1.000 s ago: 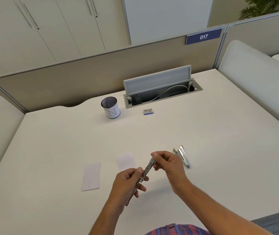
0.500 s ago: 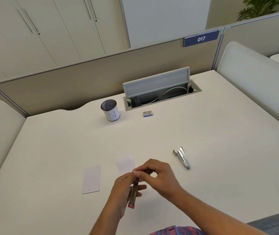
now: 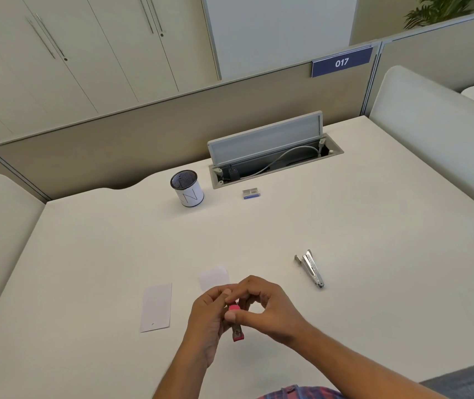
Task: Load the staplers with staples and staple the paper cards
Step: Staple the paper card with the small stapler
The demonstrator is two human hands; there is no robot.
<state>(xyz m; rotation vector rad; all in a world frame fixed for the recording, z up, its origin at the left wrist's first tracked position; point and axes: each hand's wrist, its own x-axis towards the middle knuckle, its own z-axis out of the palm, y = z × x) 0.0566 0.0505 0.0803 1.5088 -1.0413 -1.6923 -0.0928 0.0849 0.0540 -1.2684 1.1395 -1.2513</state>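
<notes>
Both my hands meet over the near middle of the white desk [image 3: 345, 312]. My left hand [image 3: 208, 318] grips a small pink stapler [image 3: 237, 331] that stands nearly on end, its pink side facing me. My right hand [image 3: 267, 309] pinches the stapler's upper part between thumb and fingers. A second, silver stapler [image 3: 310, 267] lies hinged open on the desk to the right. One white paper card [image 3: 156, 306] lies to the left and another [image 3: 214, 276] just beyond my hands. A small blue staple box [image 3: 251, 193] sits further back.
A white pen cup [image 3: 187, 188] with a dark mesh inside stands at the back, next to an open cable hatch [image 3: 273, 156] with a raised grey lid. Padded partitions [image 3: 431, 133] border the desk on both sides.
The stapler was opened out long between my hands a second ago. It is now folded together and turned upright, showing its pink side, and my hands have closed in on each other.
</notes>
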